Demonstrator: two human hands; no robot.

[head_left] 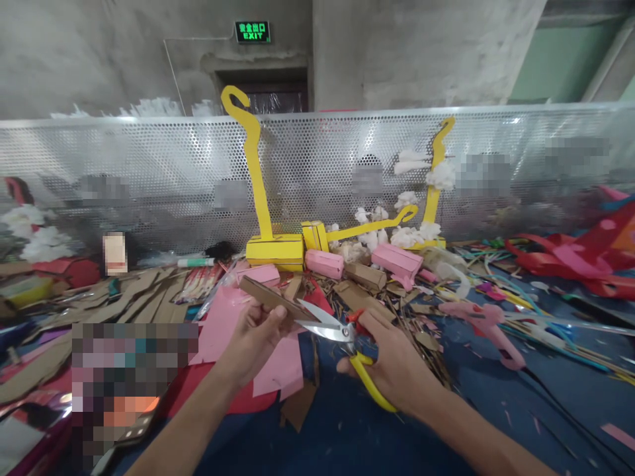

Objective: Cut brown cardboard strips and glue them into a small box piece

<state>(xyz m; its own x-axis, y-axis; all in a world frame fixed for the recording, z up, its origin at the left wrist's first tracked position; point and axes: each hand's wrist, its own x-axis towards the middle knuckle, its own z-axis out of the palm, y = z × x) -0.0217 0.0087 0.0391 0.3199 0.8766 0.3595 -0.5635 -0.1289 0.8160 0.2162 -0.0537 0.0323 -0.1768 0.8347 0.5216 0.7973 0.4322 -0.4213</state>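
Head view only.

Left hand (253,340): grip pinched on a cardboard strip (270,299), thumb on top and fingers underneath. The strip is held in the air above the bench (347,430), tilted, with its left end higher and its right end lower.

Right hand (391,363): grip clenched around the yellow handles of the scissors (330,327). The blades are parted and point left, with their tips at the strip's lower right end. Can't tell whether metal touches cardboard.

Both hands are over the bench's near middle, close together. The bench top is blue.

Under the left hand lies pink paper (278,370), overlapping a red sheet. Cardboard scraps (391,297) are heaped just behind the right hand.

A pink glue gun (489,324) lies to the right of the scissors, well apart from them.

Behind the hands a yellow box (274,250) carries a tall yellow hook (253,165), standing upright. A second hook (436,165) stands to the right with white tufts (407,235) about it. Two pink boxes (325,263) (397,259) lie between them, on the scraps.

Red ribbon (570,258) is piled at far right.

A perforated metal screen (149,172) runs along the back of the bench. An exit sign (253,31) is on the wall above it.
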